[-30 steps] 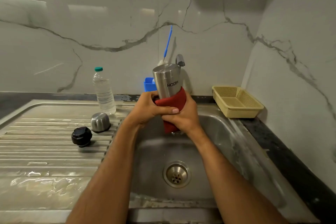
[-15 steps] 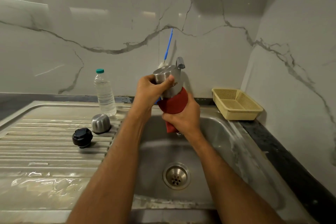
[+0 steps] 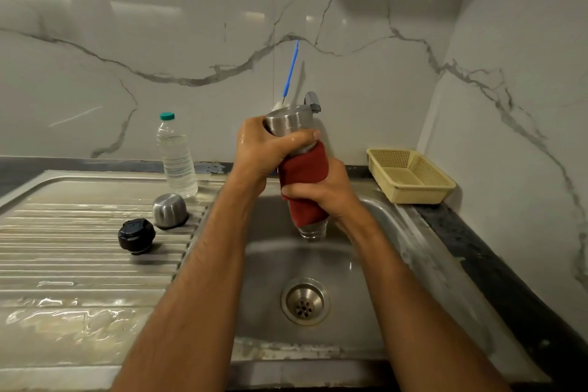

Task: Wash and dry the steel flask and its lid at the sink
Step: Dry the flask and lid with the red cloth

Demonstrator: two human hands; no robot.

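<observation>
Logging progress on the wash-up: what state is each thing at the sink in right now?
steel flask: upside down over sink, uncapped
red cloth: wrapped around flask
left hand: grips flask base
right hand: grips cloth
steel cup lid: inverted on drainboard
black stopper: on drainboard
water bottle: upright, capped

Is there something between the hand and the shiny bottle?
Yes, for one hand. The right hand grips the flask through a red cloth wrapped round its middle. The left hand grips the bare steel near the upturned base.
</observation>
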